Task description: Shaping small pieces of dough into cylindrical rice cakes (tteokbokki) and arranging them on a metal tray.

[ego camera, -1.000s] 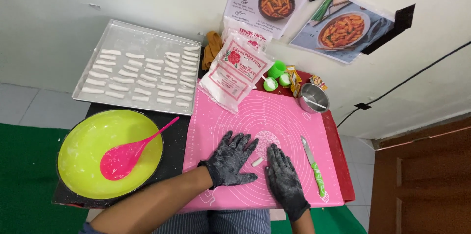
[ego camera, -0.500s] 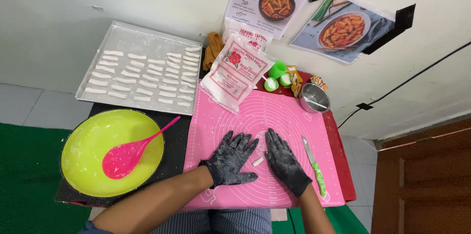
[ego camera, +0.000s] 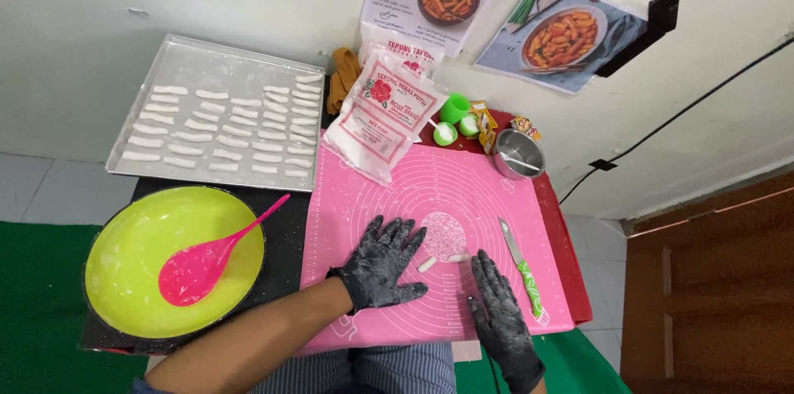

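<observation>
Both gloved hands are down on the one pink mat (ego camera: 389, 187): the left hand (ego camera: 382, 266) lies flat with fingers spread wide, gripping nothing, and the right hand (ego camera: 496, 315) is flat too, its fingertips touching one of two small white dough pieces (ego camera: 457, 258), the other (ego camera: 426, 264) lying between the hands. Right of that hand rests one green-handled knife (ego camera: 523, 266), with one steel cup (ego camera: 518, 154) and two flour bags (ego camera: 379, 117) farther up the mat. Out left sit one yellow-green bowl (ego camera: 124, 245) holding one pink spatula (ego camera: 207, 257), and behind it one metal tray (ego camera: 198, 59) carrying rows of white dough sticks, too many to count surely.
</observation>
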